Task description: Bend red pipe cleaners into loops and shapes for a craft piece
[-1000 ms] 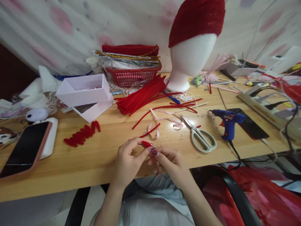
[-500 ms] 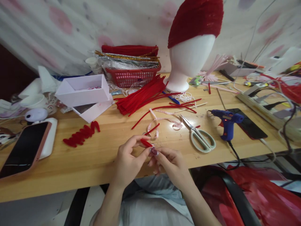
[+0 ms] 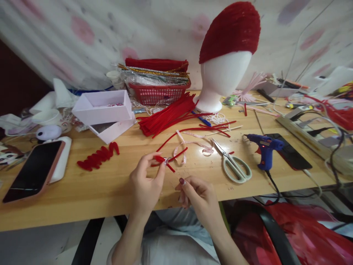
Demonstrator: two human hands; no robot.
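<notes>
Near the table's front edge, my left hand [image 3: 146,180] pinches a small red fuzzy piece [image 3: 160,159] between thumb and fingertips. My right hand [image 3: 196,193] is apart from it, lower and to the right, with thumb and fingers pressed together; anything between them is too small to name. Several short red stems [image 3: 178,154] lie just beyond my left hand, beside a pink measuring tape [image 3: 180,141]. Scissors [image 3: 234,165] with pale green handles lie to the right. A row of curled red pieces [image 3: 97,158] rests on the left.
A blue glue gun [image 3: 266,149] stands by a dark phone [image 3: 293,152] at right. Behind are a bundle of red stems [image 3: 168,116], a red basket [image 3: 158,94], a white box [image 3: 102,110] and a mannequin head [image 3: 222,75]. Another phone [image 3: 34,171] lies at left.
My hands have moved apart. My left hand has shifted left with the red piece, and my right hand has come away from it. The camera view has tilted slightly.
</notes>
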